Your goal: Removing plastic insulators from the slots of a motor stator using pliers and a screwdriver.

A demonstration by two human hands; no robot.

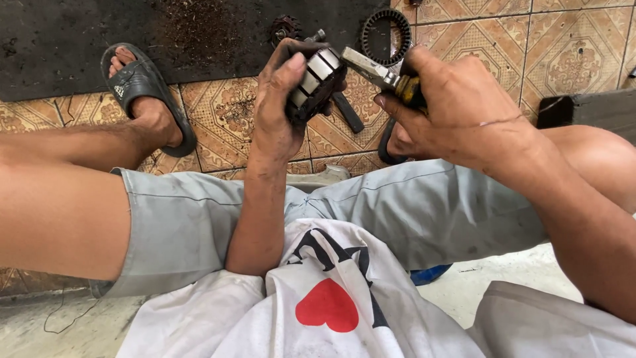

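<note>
- Nearest is a white shirt (318, 311) with a red heart on it, and above it grey shorts (411, 212) over both bent legs.
- The left hand (278, 106) is grubby. Its fingers are wrapped tight around a round metal part (317, 83), dark with shiny silver blocks around its side. The part is up in the air, over the floor, between the knees.
- The right hand (457, 106) is closed tight around a tool with a yellow and black handle (409, 89). The flat metal end (364, 65) of the tool touches the top of the round part.
- It might be a screwdriver or a pair of pliers; the hand hides too much to be sure.
- Under the hands is a tiled floor (576, 46) with brown patterns.
- The left foot sits in a black slipper (142, 83) on the tiles.
- Farthest away lies a dark mat (73, 40). A black ring with teeth (385, 30) and a small dark gear (285, 28) rest near its edge.
</note>
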